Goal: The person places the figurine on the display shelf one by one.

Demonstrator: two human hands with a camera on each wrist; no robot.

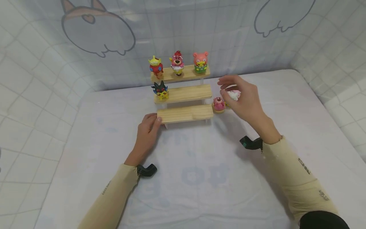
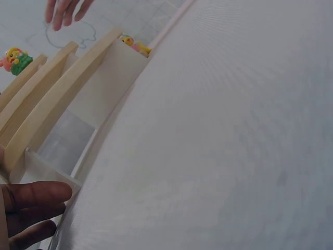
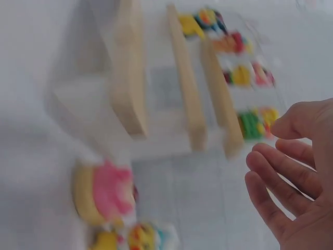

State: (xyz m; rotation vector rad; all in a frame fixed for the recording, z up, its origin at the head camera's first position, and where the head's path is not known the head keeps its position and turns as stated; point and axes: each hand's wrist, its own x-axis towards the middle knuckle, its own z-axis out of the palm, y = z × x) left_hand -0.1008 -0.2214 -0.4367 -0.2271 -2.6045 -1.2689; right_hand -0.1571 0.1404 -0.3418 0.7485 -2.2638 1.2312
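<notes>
Beige right sleeve (image 1: 294, 178) closest | three-tier wooden stand (image 1: 188, 93), bottom shelf's left end pinched in my left hand (image 1: 145, 132) | my right hand (image 1: 248, 100) spread, fingers loosely bent | pink bear figurine (image 1: 218, 105) left of its thumb, white-and-pink figurine (image 1: 235, 94) showing between thumb and fingers | ahead of my left hand, four figurines (image 1: 176, 63) on the upper shelves

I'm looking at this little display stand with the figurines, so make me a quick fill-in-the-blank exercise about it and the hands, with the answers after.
1. On the wooden stand, the top plank holds ____ figurines.
2. The dark-topped yellow figurine stands on the ____ plank.
3. The left hand touches the ____ plank.
4. The right hand holds ____.

Missing words: three; middle; bottom; nothing.
</notes>
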